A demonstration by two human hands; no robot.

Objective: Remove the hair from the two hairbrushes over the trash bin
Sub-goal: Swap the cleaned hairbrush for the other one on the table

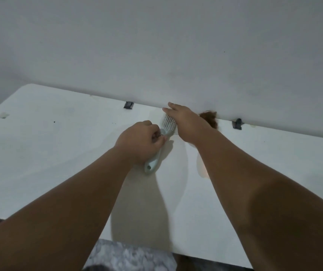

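Note:
My left hand (140,141) is closed around the handle of a pale green hairbrush (153,163), which is held just above the white table (49,153). Its bristles (168,122) face up. My right hand (184,120) lies flat across the brush head with its fingers stretched over the bristles. A tuft of brown hair (209,118) shows behind my right wrist, close to the wall. Under my right forearm a pale pink object (201,169) lies on the table, mostly hidden; it may be the second brush. No trash bin is in view.
The table stands against a plain white wall (156,45). Two dark clips (128,105) (237,123) sit along the table's far edge. A grey patterned cloth (129,255) shows below the table's near edge.

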